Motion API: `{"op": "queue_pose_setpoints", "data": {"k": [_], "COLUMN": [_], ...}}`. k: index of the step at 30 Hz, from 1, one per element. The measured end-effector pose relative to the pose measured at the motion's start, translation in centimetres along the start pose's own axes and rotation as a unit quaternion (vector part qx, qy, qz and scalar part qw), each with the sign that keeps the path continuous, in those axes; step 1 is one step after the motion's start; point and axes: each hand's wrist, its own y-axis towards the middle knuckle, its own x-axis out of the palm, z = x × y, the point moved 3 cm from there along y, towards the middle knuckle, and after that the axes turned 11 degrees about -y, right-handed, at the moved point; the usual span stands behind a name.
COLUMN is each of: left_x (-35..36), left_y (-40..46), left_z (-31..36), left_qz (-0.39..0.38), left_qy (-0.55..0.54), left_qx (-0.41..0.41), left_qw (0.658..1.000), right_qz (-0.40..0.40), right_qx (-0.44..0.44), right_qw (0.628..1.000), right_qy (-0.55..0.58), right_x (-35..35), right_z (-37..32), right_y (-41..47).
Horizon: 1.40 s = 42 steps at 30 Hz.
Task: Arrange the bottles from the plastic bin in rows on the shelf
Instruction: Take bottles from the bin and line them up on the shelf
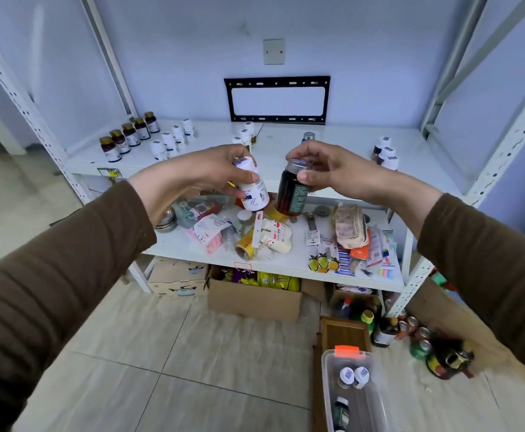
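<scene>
My left hand (205, 173) grips a white bottle (253, 191) with a blue label, tilted, in front of the white shelf (286, 141). My right hand (332, 169) holds a dark brown bottle (292, 194) with a green label by its silver cap. On the shelf, at the left, stand a row of brown bottles (128, 135) and a row of white bottles (174, 140). More bottles stand mid-shelf (245, 135) and at the right (385, 154). The clear plastic bin (351, 394) sits on the floor at lower right with three bottles visible inside.
The lower shelf (286, 263) is cluttered with packets, boxes and a metal bowl. Cardboard boxes (255, 297) sit under it. Cans and bottles (423, 344) crowd the floor at the right beside a wooden box (345, 335). White upright posts (24, 104) flank the shelf.
</scene>
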Motion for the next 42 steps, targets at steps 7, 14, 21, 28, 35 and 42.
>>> {"op": "queue_pose_setpoints", "data": {"k": [7,14,21,28,35,42], "left_x": [-7.3,-9.1,-9.7,-11.3,-14.0,-16.1], "left_y": [1.4,6.7,14.8,21.1,28.0,36.0], "left_z": [-3.5,-4.9,-3.6,-1.3,-0.6,0.2], "left_qz": [-0.018,-0.054,-0.033,0.006,-0.003,-0.022], "left_qy": [0.001,-0.02,0.042,0.079,0.096,0.08], "left_qx": [-0.006,0.009,0.056,0.08,0.097,0.118], "left_qw": [1.0,0.998,0.997,0.994,0.991,0.99], "right_qz": [0.004,0.021,0.106,0.148,0.184,0.24], "right_qx": [0.009,0.045,0.076,0.094,0.125,0.177], "right_qw": [1.0,0.998,0.991,0.983,0.969,0.941], "right_qy": [-0.03,-0.047,-0.041,-0.057,-0.106,-0.16], "right_x": [4.1,3.7,-2.1,-5.7,-8.2,-12.5], "right_z": [-1.1,1.6,5.8,8.1,10.4,13.7], "right_y": [5.6,10.1,14.9,20.2,26.3,32.0]}}
